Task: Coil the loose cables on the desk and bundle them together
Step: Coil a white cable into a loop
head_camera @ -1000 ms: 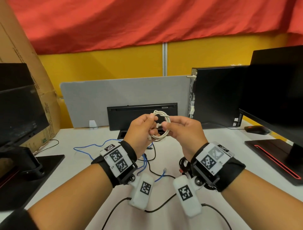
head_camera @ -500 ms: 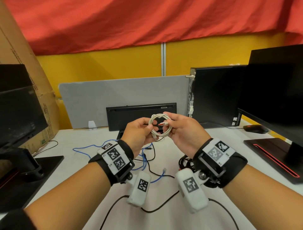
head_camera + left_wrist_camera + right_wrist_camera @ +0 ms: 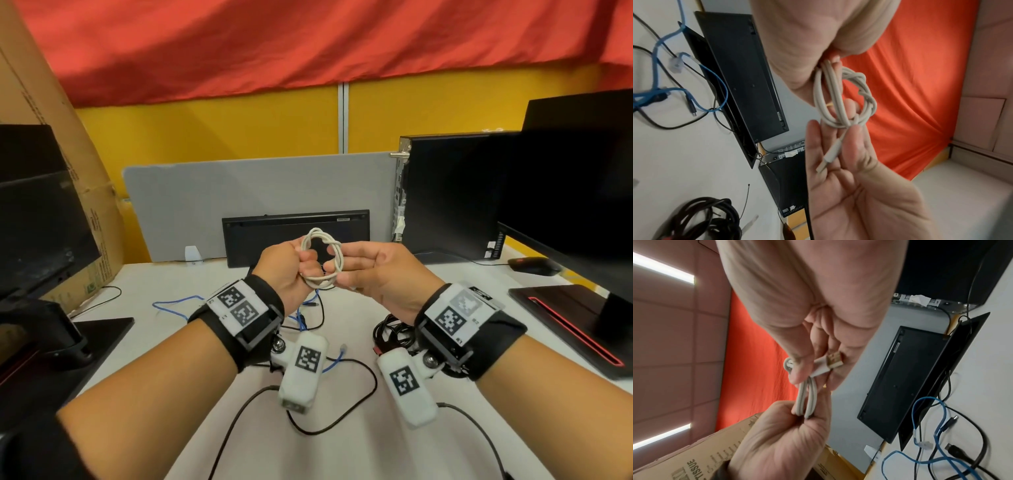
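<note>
I have the small coil of off-white round cable (image 3: pixel 322 261) up in the air between both hands, above the white desk top (image 3: pixel 342 445). My left hand (image 3: pixel 285 271) is clenched round the coil's near-left side, fingers curled tight over several strands; the left wrist view shows those strands running out from under the curled fingers. My right hand (image 3: pixel 373 274) takes the coil's right side, with the thumb and fingertips pinching the strands. The cable's white USB plug with its metal tip (image 3: pixel 830 364) lies along the inside of my right fingers, pointing back toward the palm, and the thumb presses over it.

Below the grip, on the desk, a thin light-blue network cable with a clear plug (image 3: pixel 301 317) trails loose, crossed by a thin black cable (image 3: pixel 329 425) that snakes toward me. Below and right of the grip sits a rough bundle of black cables (image 3: pixel 390 334), partly hidden by my right wrist. Just beyond the grip stands a flat black keyboard tipped up on its edge (image 3: pixel 294 236) against a grey fabric divider panel (image 3: pixel 239 198). I see no container holding any of the cables.
</note>
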